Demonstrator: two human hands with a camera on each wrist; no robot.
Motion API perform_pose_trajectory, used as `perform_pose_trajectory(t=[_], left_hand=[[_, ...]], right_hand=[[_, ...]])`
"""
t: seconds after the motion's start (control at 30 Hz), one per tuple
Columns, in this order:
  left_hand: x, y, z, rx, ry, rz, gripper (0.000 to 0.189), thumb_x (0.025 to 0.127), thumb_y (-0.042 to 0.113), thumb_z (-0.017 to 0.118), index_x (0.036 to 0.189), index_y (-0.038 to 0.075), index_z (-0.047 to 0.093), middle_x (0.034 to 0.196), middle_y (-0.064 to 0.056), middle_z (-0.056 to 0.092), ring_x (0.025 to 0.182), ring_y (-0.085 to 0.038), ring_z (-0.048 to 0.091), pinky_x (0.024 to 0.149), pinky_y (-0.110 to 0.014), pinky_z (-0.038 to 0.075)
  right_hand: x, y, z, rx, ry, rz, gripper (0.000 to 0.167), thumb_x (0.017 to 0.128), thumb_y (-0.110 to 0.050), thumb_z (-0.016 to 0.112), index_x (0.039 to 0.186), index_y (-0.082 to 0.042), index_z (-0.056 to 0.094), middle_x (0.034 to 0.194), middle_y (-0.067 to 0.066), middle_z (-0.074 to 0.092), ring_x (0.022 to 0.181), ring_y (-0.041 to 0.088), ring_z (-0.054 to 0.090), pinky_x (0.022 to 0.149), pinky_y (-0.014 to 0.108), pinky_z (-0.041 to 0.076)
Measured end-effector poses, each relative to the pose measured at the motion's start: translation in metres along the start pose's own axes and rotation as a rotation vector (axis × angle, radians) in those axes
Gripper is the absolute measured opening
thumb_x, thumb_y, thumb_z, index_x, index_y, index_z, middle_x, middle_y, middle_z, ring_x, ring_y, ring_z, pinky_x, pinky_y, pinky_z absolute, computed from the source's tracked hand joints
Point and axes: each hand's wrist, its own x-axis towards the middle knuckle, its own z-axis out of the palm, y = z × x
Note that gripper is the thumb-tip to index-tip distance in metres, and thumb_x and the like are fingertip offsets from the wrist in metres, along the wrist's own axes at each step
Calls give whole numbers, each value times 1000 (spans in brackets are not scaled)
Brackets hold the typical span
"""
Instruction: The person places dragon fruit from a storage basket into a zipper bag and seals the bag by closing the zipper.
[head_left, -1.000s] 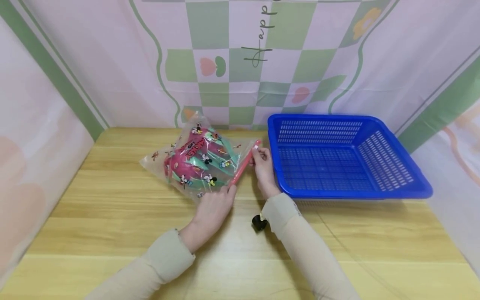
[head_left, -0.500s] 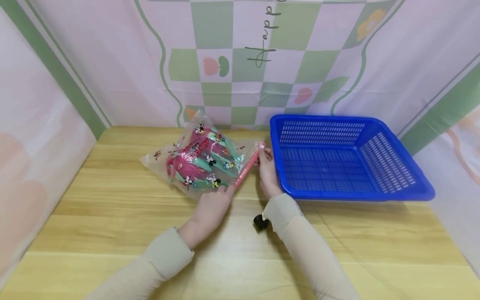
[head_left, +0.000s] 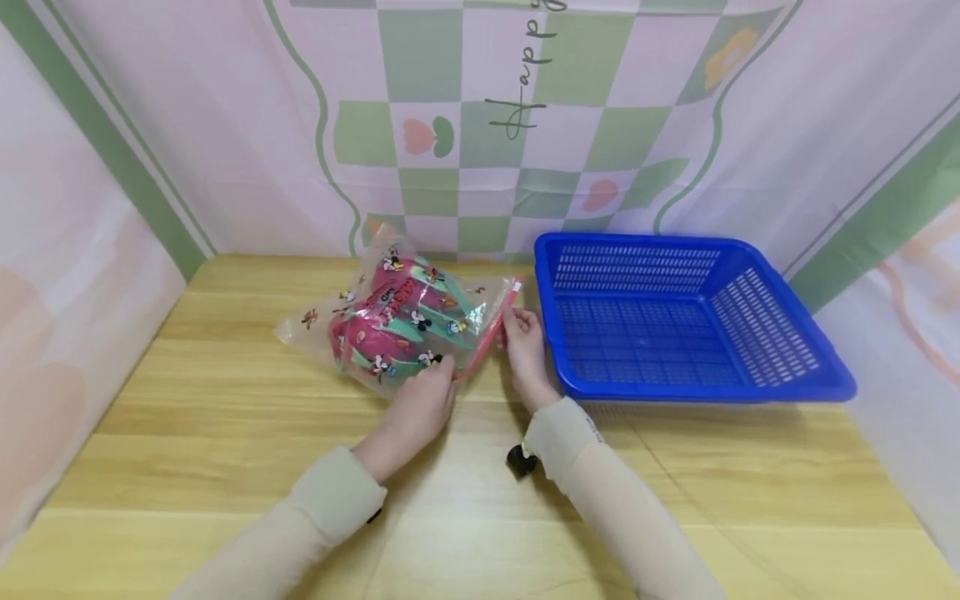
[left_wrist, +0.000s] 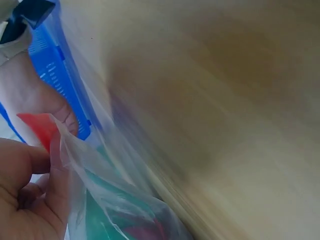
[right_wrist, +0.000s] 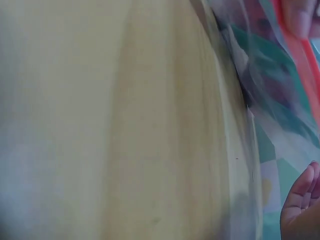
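Note:
A clear zip bag (head_left: 390, 321) with printed cartoon figures lies on the table, a pink-and-green thing inside it. Plastic and prints hide what kind of thing that is. Its red zip strip (head_left: 487, 342) runs along the right side, with a white slider (head_left: 516, 286) at the far end. My left hand (head_left: 420, 404) pinches the bag's near corner, thumb and fingers on the plastic in the left wrist view. Farther along, my right hand (head_left: 525, 346) has its curled fingers on the red strip, below the slider. The right wrist view shows a fingertip (right_wrist: 299, 20) against the strip.
A blue plastic basket (head_left: 562, 367) with slotted walls stands just right of my right hand. A small black device (head_left: 521, 460) hangs at the right cuff. Behind the wooden table (head_left: 187, 450) hangs a patterned curtain (head_left: 487, 192).
My right hand has slid down the strip, away from the slider end. My left hand has shifted slightly left, and the bag's mouth has bulged up a little. The basket keeps its place.

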Motion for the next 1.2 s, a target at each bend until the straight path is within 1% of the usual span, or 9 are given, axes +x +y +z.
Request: perform_pose_trajectory(t=[0.2,0.33,0.43,0.6,0.7,0.83,0.93,1.03,1.2], left_hand=[[13,4,4,-78,18,-48,10,97,11,51,100,1,53,80,-13,64,73,-28,67,57,-32,56],[22,7,5,-164,73,-76,8,97,10,52,97,3,53,84,-14,65,78,-30,67,62,-37,56],[30,10,5,-221,102,-109,10,98,13,49,97,2,50,85,-15,62,78,-32,65,63,-40,55],[46,14,5,-254,92,-140,15,101,13,43,102,1,51,92,-17,62,79,-31,63,65,-40,54],[53,17,3,-236,46,-139,17,100,11,44,109,1,54,96,-16,62,79,-28,61,64,-36,54],[57,23,0,-150,-9,-122,20,97,9,50,114,3,58,102,-16,63,83,-28,62,67,-36,55],[59,27,-3,-85,-8,-80,20,95,8,54,113,4,62,106,-14,65,91,-29,65,74,-40,56],[63,30,-11,-47,44,-34,20,92,9,57,111,5,65,106,-12,68,94,-29,67,77,-40,57],[75,29,-33,-22,194,-7,23,90,8,60,112,7,65,106,-11,67,90,-26,65,67,-35,58]], right_hand=[[-9,-2,0,-116,-16,-58,18,100,-11,39,108,3,48,71,0,48,58,7,45,52,17,41],[-23,-9,2,-218,-83,-127,20,99,-9,38,108,6,49,62,-3,43,51,7,39,47,19,33],[-35,-19,6,-263,-146,-163,20,98,-9,40,107,6,51,58,-4,42,50,8,40,47,19,33],[-48,-41,10,-249,-227,-197,19,96,-7,43,104,7,53,59,-1,47,51,9,46,49,19,40],[-52,-57,8,-207,-241,-227,16,96,-5,42,101,7,51,59,-1,47,51,7,47,50,19,43],[-52,-80,-2,-180,-217,-279,15,96,-3,41,102,8,50,61,-3,48,52,5,48,51,17,44],[-47,-100,-12,-198,-186,-323,16,97,-5,41,104,6,50,62,-5,48,54,4,47,52,17,44],[-39,-119,-22,-212,-145,-371,13,98,-7,43,103,1,53,62,-7,48,55,5,47,52,18,44],[-24,-140,-36,-224,-34,-477,9,97,-9,47,95,-8,56,65,-8,50,57,4,49,53,16,43]])
